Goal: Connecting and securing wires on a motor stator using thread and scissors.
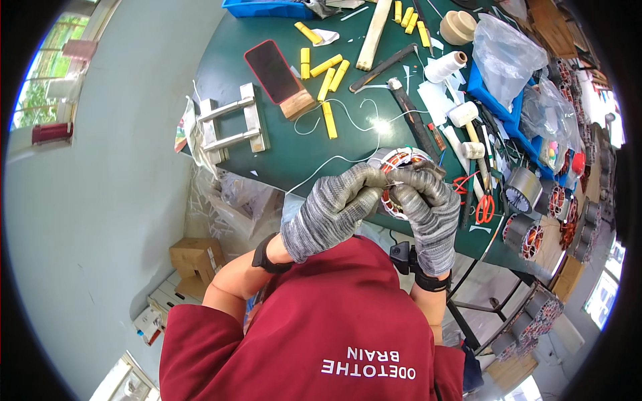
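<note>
A motor stator (pixel 394 159) with copper windings and white lacing lies at the table's near edge, partly hidden behind my hands. My left hand (pixel 334 210), in a grey knitted glove, is closed with thumb and fingers pinched over the stator's near side. Close beside it, my right hand (pixel 431 217), gloved the same way, is pinched too. A thin pale strand of cord shows between the fingertips; its ends are hidden by the gloves. More white cord (pixel 328 160) trails loosely across the green tabletop from near the stator.
A phone (pixel 273 70) leans on a wooden block (pixel 297 105), near a metal frame (pixel 234 120). Several yellow pieces (pixel 330 120) lie scattered. At right are a cord spool (pixel 445 67), red-handled scissors (pixel 485 208), blue bins (pixel 495 100) and more stators (pixel 521 235).
</note>
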Demonstrator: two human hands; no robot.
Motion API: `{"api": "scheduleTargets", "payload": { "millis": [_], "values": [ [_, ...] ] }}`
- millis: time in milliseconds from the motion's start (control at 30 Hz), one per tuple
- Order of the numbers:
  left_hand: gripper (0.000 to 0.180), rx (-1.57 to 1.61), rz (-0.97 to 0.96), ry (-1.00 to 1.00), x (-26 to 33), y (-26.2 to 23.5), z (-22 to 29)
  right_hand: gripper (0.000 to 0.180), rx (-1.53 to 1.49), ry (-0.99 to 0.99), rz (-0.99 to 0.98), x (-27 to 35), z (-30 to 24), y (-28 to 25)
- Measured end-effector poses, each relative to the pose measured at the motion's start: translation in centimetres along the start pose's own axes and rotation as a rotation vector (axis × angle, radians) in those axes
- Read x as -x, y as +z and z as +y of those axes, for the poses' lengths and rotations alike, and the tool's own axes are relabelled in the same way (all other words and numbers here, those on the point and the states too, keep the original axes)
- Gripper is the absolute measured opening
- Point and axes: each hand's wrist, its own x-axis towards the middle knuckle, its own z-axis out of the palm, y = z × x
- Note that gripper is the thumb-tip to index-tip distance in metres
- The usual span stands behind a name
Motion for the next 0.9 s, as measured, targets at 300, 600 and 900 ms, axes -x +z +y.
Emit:
{"api": "scheduleTargets", "payload": {
  "millis": [300, 600, 900],
  "values": [
    [0.016, -0.115, 0.199, 0.041, 3.2, 5.4, 0.6, 0.012, -0.252, 0.140, -0.089, 3.0, -0.2, -2.1],
    [0.023, 0.621, 0.521, 0.307, 4.8, 14.6, -0.1, 0.018, -1.168, 0.606, -0.118, 7.9, 1.3, -4.2],
    [0.021, 0.152, 0.454, 0.291, 6.8, 13.2, -1.9, 0.017, -1.275, 0.369, -0.268, 7.0, 4.6, -6.9]
  ]
}}
